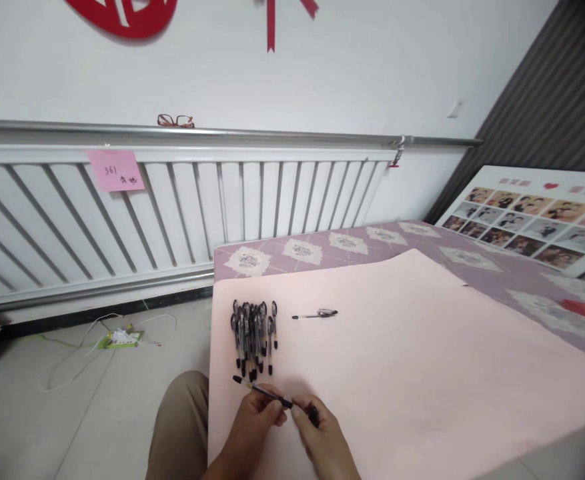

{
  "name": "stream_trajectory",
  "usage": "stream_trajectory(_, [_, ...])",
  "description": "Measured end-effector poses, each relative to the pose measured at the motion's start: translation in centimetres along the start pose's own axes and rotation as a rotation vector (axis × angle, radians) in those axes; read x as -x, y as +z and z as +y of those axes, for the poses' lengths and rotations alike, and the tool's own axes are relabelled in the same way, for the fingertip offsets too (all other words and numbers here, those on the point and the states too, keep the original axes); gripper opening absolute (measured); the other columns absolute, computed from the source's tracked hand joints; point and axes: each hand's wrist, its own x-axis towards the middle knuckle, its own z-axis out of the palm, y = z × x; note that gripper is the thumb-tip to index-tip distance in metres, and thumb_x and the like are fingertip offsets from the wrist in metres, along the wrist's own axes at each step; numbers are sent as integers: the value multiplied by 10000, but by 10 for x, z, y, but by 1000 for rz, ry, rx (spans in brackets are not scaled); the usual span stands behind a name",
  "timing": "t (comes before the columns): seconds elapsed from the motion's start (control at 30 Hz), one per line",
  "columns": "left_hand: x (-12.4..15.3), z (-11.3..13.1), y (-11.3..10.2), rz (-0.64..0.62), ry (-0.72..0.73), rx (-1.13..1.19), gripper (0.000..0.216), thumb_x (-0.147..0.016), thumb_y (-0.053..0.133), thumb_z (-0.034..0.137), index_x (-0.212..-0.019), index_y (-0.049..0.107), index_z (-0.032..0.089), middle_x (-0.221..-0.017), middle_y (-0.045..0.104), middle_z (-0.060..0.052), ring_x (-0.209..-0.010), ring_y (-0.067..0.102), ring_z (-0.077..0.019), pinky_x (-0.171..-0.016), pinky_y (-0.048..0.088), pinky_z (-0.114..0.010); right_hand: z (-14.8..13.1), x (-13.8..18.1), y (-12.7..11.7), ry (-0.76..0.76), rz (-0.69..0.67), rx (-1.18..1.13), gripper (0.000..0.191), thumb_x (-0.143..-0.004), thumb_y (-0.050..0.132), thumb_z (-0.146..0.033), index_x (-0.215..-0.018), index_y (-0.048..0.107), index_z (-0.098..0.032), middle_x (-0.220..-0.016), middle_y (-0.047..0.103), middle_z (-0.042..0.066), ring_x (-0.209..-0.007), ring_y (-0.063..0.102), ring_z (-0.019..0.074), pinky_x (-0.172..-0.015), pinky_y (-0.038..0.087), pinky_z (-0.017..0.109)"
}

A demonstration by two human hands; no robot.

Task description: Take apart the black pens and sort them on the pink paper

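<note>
My left hand (pixel 253 421) is closed around the barrel of a clear gel pen (pixel 250 385), whose black end points up and left. Pinched at the other end of this pen, my right hand (pixel 322 433) holds a black part that looks like its cap (pixel 313 415). Whether the cap is on or off the tip is hidden by my fingers. Just beyond my hands lies a pile of similar capped pens (pixel 249 337). One separate pen (pixel 315 315) rests to the right of the pile, without its tip end covered as far as I can see.
Pink paper (pixel 412 360) covers much of the table, over a purple patterned cloth (pixel 317 250). A white radiator (pixel 272 200) stands behind, with glasses (pixel 175 121) on its pipe. A photo board (pixel 527 220) leans at the right. A power strip (pixel 125 339) lies on the floor.
</note>
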Motion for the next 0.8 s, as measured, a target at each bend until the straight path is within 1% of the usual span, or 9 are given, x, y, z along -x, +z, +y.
stream_trajectory(0.1, [0, -1, -1, 8, -14, -11, 204, -671, 662, 289, -791, 578, 149, -560, 559, 33, -543, 490, -104, -559, 355, -244, -6, 3, 1, 69, -28, 10, 294, -740, 505, -457, -603, 530, -199, -453, 408, -65, -400, 327, 84, -400, 268, 209])
stream_trajectory(0.2, [0, -2, -2, 2, -9, -7, 194, -674, 658, 282, -786, 575, 147, -562, 562, 32, -539, 492, -101, -557, 355, -243, -6, 3, 0, 44, -39, 30, 285, -728, 523, -444, -581, 507, -200, -441, 347, -81, -408, 307, 82, -408, 258, 208])
stream_trajectory(0.27, [0, -2, -1, 3, 0, -3, 175, -678, 653, 267, -778, 575, 146, -564, 559, 34, -530, 487, -94, -547, 350, -238, -3, 1, -1, 12, -29, 39, 234, -711, 546, -409, -607, 526, -200, -471, 373, -76, -439, 343, 90, -435, 289, 210])
stream_trajectory(0.33, [-1, -1, -1, 3, 6, -2, 154, -686, 643, 251, -773, 575, 144, -556, 555, 37, -520, 479, -89, -537, 343, -234, 0, -2, -2, -39, -2, 39, 186, -683, 578, -374, -634, 549, -198, -532, 455, -54, -506, 419, 109, -498, 346, 218])
stream_trajectory(0.4, [-1, -1, 0, 5, 3, 0, 146, -690, 638, 245, -773, 574, 143, -549, 554, 39, -519, 477, -88, -534, 341, -232, 2, -3, -3, -67, 15, 34, 177, -664, 600, -371, -671, 575, -196, -599, 525, -29, -566, 471, 128, -546, 377, 230])
stream_trajectory(0.43, [-1, -1, 0, 2, 0, 1, 151, -688, 640, 250, -772, 573, 144, -548, 554, 38, -521, 478, -89, -537, 342, -233, 2, -3, -3, -52, 5, 35, 192, -671, 593, -386, -683, 583, -195, -599, 534, -24, -553, 471, 128, -533, 375, 231])
stream_trajectory(0.53, [-1, -1, 0, -10, -2, -16, 189, -674, 653, 283, -778, 574, 146, -548, 553, 37, -530, 485, -97, -544, 348, -238, -1, -2, -2, 51, -66, 47, 276, -731, 514, -450, -637, 562, -195, -495, 464, -49, -430, 381, 100, -433, 308, 219])
stream_trajectory(0.6, [-1, -1, -1, -7, 1, -30, 203, -671, 656, 297, -781, 575, 147, -546, 550, 38, -528, 486, -99, -545, 348, -240, -2, -1, -2, 67, -81, 68, 296, -746, 494, -451, -592, 529, -200, -457, 400, -66, -414, 348, 95, -425, 293, 214])
stream_trajectory(0.8, [-1, 2, 2, 10, 7, 34, 188, -664, 661, 289, -755, 578, 147, -563, 559, 35, -515, 480, -93, -532, 343, -239, 7, -5, -6, -91, -18, 95, 134, -703, 561, -331, -665, 552, -203, -610, 503, -38, -602, 468, 136, -587, 379, 228])
